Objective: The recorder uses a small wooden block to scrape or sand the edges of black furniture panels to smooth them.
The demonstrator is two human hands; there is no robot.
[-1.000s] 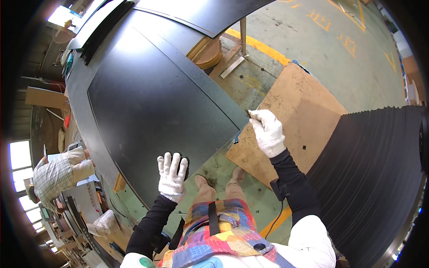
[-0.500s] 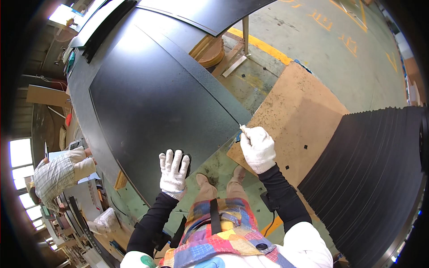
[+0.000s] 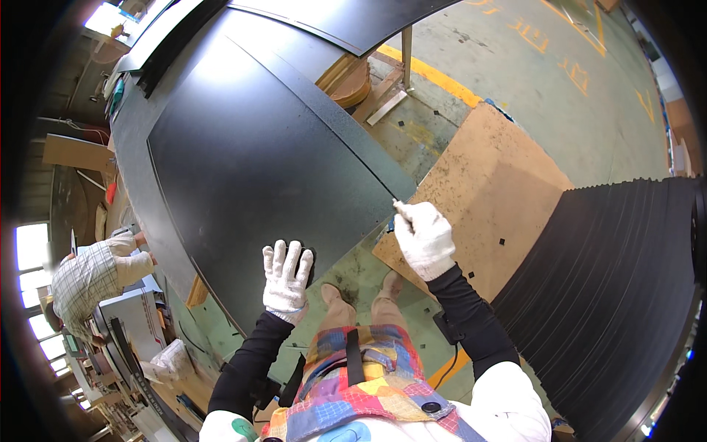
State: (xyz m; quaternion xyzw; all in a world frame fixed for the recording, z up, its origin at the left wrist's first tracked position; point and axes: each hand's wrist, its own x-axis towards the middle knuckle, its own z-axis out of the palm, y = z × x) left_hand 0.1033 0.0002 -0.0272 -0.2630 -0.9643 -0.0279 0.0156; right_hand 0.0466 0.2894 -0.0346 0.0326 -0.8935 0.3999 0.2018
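A large black sheet (image 3: 250, 147) lies across the table in front of me. Along its right side runs a thin dark line, parting off a narrower strip (image 3: 353, 132). My left hand (image 3: 286, 280), in a white knit glove, rests on the sheet near its front edge with the fingers spread. At the sheet's near right corner, by the end of the line, my gloved right hand (image 3: 426, 239) is closed. Something small and blue (image 3: 391, 225) shows beside its fingers; what the hand grips is mostly hidden.
To the right, a brown board (image 3: 501, 169) lies beside a tall stack of black sheets (image 3: 611, 272). More black sheets (image 3: 339, 22) sit at the table's far end. A co-worker (image 3: 88, 283) bends over at the far left. A wooden prop (image 3: 406, 59) stands beyond the table.
My right hand has shifted very slightly, still by the sheet's corner. The left hand stays flat on the sheet. The co-worker at the left has moved a little.
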